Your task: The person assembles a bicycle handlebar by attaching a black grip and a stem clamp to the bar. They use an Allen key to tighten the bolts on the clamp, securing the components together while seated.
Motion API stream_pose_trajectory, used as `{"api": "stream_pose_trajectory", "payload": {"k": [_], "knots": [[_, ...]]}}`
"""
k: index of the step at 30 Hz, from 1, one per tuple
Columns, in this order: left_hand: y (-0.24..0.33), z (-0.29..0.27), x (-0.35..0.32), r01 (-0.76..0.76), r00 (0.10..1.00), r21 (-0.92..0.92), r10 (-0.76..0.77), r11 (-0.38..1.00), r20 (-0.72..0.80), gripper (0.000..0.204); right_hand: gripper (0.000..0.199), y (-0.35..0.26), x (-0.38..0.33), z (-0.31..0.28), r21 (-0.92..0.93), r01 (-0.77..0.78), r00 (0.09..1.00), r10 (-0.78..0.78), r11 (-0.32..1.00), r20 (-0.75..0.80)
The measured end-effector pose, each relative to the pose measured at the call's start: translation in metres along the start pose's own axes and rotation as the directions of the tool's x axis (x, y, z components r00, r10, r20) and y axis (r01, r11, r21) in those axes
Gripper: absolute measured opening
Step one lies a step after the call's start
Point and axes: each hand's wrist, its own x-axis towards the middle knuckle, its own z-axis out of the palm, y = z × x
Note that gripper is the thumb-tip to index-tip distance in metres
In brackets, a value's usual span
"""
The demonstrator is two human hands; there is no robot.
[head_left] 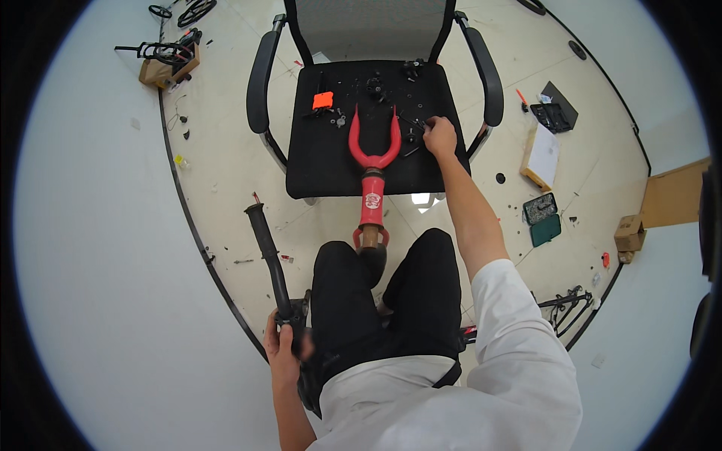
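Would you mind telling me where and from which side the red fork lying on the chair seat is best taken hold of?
Probably the straight red stem, gripped from above or the side. It overhangs the seat's front edge, nearest the person, with free space around it. The two prongs splay apart among small loose parts, so they look awkward to grip.

The black seat of the office chair carried a red fork at its middle reaching over the front edge, an orange tag near the back-left corner, and small black parts along the back edge.
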Motion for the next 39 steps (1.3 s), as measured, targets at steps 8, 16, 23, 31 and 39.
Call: {"api": "stream_pose_trajectory", "payload": {"k": [8, 16, 23, 31, 39], "knots": [[0.03, 0.036, 0.03, -0.015, 1.0, -0.013, 0.015, 1.0, -0.026, 0.033, 0.029, 0.035, 0.015, 0.002, 0.35, -0.057, 0.988, 0.104, 0.935, -0.116], [0.031, 0.056, 0.029, -0.099, 0.995, -0.102, 0.097, 0.99, -0.024, 0.033, 0.017, -0.052, -0.218, -0.121, 0.787, -0.118, 0.973, -0.087, 0.606, 0.213], [0.027, 0.062, -0.002, -0.211, 0.966, -0.029, 0.213, 0.977, 0.144, 0.039, 0.02, -0.151, -0.33, -0.188, 0.896, 0.073, 0.867, -0.472, 0.438, 0.16], [0.032, 0.059, -0.064, -0.447, 0.874, 0.069, 0.42, 0.892, 0.244, 0.041, 0.018, -0.164, -0.376, -0.233, 0.861, 0.265, 0.84, -0.543, 0.434, 0.015], [0.032, 0.045, -0.131, -0.882, 0.463, 0.262, 0.826, 0.392, 0.322, 0.044, 0.013, -0.171, -0.459, -0.274, 0.727, 0.535, 0.819, -0.473, 0.43, -0.323]]}}
